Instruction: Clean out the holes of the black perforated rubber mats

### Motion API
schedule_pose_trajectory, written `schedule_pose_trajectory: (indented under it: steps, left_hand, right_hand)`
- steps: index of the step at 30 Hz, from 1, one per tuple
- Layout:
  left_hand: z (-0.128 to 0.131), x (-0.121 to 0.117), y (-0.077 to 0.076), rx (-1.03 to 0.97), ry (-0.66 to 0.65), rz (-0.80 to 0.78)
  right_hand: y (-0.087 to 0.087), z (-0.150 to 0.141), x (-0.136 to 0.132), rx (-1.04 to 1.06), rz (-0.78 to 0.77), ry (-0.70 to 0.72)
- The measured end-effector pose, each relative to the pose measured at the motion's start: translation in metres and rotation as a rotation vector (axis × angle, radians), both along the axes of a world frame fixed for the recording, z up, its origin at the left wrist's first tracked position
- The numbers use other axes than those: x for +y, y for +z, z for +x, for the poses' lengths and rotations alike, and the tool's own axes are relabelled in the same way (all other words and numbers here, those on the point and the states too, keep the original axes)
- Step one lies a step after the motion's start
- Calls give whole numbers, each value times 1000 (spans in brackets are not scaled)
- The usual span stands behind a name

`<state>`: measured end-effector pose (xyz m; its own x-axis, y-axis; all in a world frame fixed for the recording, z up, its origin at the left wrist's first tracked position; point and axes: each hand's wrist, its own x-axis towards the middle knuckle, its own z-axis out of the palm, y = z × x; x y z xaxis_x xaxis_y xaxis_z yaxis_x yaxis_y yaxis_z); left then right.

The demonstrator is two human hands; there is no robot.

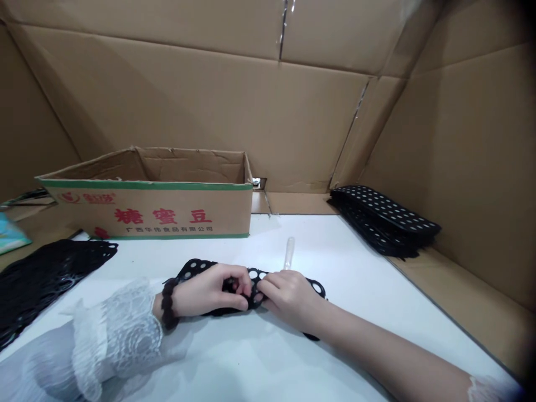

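Observation:
A black sheet-like piece with rows of round holes (193, 269) lies on the white table in front of me. My left hand (213, 287) rests on its left part, with the fingers curled and closed on the material. My right hand (291, 296) presses on the right part, its fingertips pinched at the piece close to the left fingers. Past the right knuckles a clear plastic stick (289, 252) points away from me. Its near end is hidden, so I cannot tell whether the hand touches it. Both palms hide much of the black piece.
An open cardboard box (184, 210) with red lettering stands at the back left. Black openwork material (46, 273) lies at the left edge. A stack of black dotted pieces (383, 215) leans by the right cardboard wall (469, 167). Cardboard encloses the white table (368, 290).

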<state>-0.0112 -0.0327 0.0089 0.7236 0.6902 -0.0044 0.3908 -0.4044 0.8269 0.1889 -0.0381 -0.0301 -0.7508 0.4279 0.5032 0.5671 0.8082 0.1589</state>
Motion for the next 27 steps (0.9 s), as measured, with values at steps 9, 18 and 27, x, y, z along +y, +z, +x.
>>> schedule_pose_trajectory:
  steps: [9, 18, 27]
  left_hand:
    - [-9, 9, -6, -16, -79, -153]
    - [-4, 0, -6, 39, -60, 126]
    - [-21, 23, 6, 41, 82, 134]
  right_hand:
    - [2, -5, -8, 66, 82, -8]
    - [-2, -7, -8, 21, 74, -32]
    - [-2, -10, -10, -136, 21, -23]
